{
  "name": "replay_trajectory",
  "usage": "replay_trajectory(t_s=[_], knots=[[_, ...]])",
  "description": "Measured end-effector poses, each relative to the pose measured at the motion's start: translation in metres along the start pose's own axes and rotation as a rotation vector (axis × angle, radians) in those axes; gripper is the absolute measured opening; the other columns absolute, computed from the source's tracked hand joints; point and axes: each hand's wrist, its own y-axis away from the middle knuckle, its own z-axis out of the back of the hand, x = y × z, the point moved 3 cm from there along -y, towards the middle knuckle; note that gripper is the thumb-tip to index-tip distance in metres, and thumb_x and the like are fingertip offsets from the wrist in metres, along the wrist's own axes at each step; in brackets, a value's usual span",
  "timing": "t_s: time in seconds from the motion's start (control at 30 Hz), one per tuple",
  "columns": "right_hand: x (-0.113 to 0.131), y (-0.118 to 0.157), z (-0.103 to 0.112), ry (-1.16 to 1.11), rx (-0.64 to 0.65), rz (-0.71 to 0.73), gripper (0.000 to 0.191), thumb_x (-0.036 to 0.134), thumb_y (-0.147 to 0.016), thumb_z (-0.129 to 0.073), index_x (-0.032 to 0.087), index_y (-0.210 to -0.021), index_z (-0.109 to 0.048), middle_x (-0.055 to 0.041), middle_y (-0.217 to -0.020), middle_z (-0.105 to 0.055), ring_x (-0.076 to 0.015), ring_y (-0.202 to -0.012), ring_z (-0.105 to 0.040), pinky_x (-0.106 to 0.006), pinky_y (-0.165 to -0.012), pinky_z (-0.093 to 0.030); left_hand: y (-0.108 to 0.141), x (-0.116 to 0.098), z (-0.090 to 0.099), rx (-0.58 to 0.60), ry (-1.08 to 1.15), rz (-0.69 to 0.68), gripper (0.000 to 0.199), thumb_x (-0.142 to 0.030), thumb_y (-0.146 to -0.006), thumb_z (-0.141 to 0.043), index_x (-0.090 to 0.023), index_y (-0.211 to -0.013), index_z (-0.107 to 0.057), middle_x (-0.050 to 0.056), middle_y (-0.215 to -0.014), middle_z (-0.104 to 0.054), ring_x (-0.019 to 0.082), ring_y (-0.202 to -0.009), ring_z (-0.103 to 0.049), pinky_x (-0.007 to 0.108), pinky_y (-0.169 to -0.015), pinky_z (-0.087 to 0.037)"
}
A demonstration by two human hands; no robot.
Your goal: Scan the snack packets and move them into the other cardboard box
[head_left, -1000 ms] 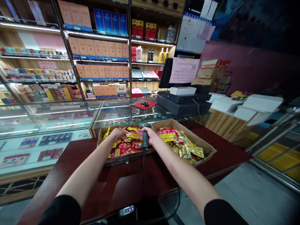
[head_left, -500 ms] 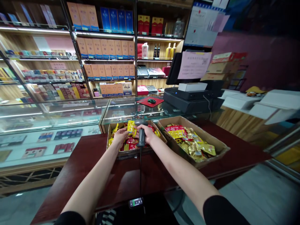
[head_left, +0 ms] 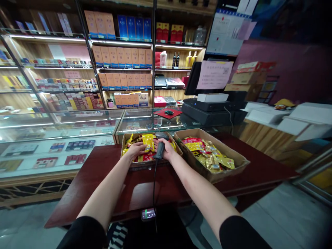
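My right hand is wrapped round the handle of a dark grey barcode scanner, its cable hanging down toward me. A yellow snack packet is pinched by my left hand, just left of the scanner; fingers of my right hand reach its other edge. Both hands are over the left cardboard box, which holds red and yellow packets. Beside it on the right stands a larger cardboard box with gold, yellow and red packets. My forearms cover part of the table.
Both boxes stand on a dark red table. Behind it is a glass counter with a mouse on a red mat and a monitor. A lit phone lies near the front edge. Stocked shelves line the back.
The scanner has tilted, its handle shifting slightly right. The yellow packet now lies flatter and faces up more between my hands. The camera view has shifted slightly.
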Motion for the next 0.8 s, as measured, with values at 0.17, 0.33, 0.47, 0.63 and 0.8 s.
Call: replay_trajectory(t_s=[0.17,0.33,0.47,0.63,0.8], knots=[[-0.003,0.004,0.004,-0.114,0.022,0.037,0.019,0.019,-0.077,-0.049,0.015,-0.090,-0.061,-0.0086,-0.080,-0.070,-0.0199,-0.081,-0.068,-0.033,-0.071,-0.055,0.001,-0.002,0.002,-0.050,-0.032,-0.033,0.030,-0.016,-0.064,-0.079,-0.010,-0.091,-0.066,0.011,-0.084,-0.070,0.014,-0.064,-0.066,0.020,-0.054,-0.054],[-0.001,0.002,0.008,-0.182,-0.024,0.076,0.021,0.014,-0.071,-0.046,0.016,-0.087,-0.059,-0.0057,-0.072,-0.068,-0.0194,-0.074,-0.067,-0.034,-0.070,-0.055,0.001,-0.003,0.004,-0.082,-0.028,-0.087,0.036,-0.020,-0.058,-0.082,-0.013,-0.089,-0.065,0.007,-0.081,-0.069,0.012,-0.062,-0.065,0.017,-0.051,-0.049],[0.010,-0.003,0.005,-0.201,-0.112,0.042,0.018,0.012,-0.070,-0.046,0.017,-0.083,-0.057,-0.0008,-0.060,-0.061,-0.0165,-0.060,-0.063,-0.032,-0.062,-0.055,-0.003,-0.007,-0.003,-0.028,0.014,-0.140,0.039,-0.025,-0.058,-0.082,-0.013,-0.091,-0.065,0.007,-0.083,-0.069,0.013,-0.068,-0.066,0.020,-0.060,-0.052],[0.039,0.001,-0.008,-0.133,-0.171,0.077,0.011,0.009,-0.072,-0.051,0.016,-0.080,-0.055,0.0031,-0.054,-0.054,-0.0074,-0.041,-0.047,-0.020,-0.043,-0.045,-0.025,-0.018,-0.013,-0.059,0.034,-0.216,0.040,-0.029,-0.061,-0.080,-0.014,-0.095,-0.065,0.007,-0.085,-0.070,0.011,-0.067,-0.064,0.018,-0.057,-0.048],[0.035,0.030,-0.035,0.220,-0.127,0.099,0.013,0.027,-0.072,-0.068,0.016,-0.073,-0.060,-0.0003,-0.057,-0.060,-0.0081,-0.040,-0.047,-0.022,-0.037,-0.041,-0.043,-0.019,-0.013,-0.087,0.005,-0.219,0.042,-0.034,-0.058,-0.081,-0.014,-0.092,-0.066,0.006,-0.084,-0.070,0.008,-0.059,-0.060,0.018,-0.054,-0.045]])
